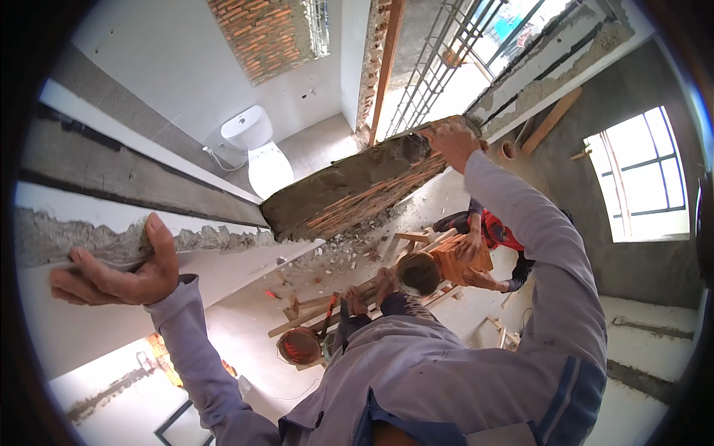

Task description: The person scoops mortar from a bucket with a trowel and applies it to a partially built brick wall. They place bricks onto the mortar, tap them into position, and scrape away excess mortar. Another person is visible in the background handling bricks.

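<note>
My left hand (119, 264) grips a rough, cement-smeared edge of a white wall (201, 238) at left, its fingers curled and thumb raised. My right arm reaches up to the far end of a low brick wall (372, 201) topped with wet grey mortar (320, 189). My right hand (450, 145) is closed there; what its fingers hold, if anything, is hidden. Below me, a bucket of grey mortar (419, 273) rests on wooden planks (297, 321) beside my bare feet (355, 297).
A co-worker (502, 230) below holds an orange block (454, 264). A red-brown bucket (299, 344) sits on the planks. Rubble (335, 260) lies beneath the brick wall. A toilet (264, 160), steel rebar cages (439, 52), leaning boards (550, 123) and a window (639, 175) surround the work.
</note>
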Motion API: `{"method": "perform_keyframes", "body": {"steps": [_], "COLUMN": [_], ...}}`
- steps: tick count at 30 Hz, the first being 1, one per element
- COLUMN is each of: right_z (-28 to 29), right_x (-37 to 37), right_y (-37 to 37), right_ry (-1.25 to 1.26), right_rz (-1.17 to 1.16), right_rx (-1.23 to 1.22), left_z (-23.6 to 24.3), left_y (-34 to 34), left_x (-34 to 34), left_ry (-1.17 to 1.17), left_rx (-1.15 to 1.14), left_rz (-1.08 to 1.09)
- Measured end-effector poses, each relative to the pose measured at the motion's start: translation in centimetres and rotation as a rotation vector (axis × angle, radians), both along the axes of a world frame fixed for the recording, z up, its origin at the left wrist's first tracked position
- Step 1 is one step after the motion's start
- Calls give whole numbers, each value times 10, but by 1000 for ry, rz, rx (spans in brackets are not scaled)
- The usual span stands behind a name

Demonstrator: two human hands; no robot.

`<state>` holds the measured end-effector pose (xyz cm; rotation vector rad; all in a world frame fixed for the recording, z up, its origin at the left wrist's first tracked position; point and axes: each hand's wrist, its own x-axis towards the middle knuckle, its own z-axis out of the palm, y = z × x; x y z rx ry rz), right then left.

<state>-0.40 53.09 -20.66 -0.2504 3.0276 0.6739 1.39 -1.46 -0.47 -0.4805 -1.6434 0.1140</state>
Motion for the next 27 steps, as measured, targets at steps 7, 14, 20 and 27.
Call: {"method": "perform_keyframes", "body": {"steps": [7,14,20,27], "right_z": [-34,-117,-230,-242], "right_x": [68,142,139,165], "right_y": [94,27,65,83], "right_ry": [100,-91,22,135], "right_rz": [-237,-236,-316,-619], "right_rx": [-532,-907,-1026,-1222], "left_z": [2,4,-4,-2], "left_y": [8,7,0,4], "left_x": [-3,4,7,4], "left_ry": [4,-42,-66,33], "left_rx": [-9,-28,-21,-17], "left_rz": [-17,41,160,187]}}
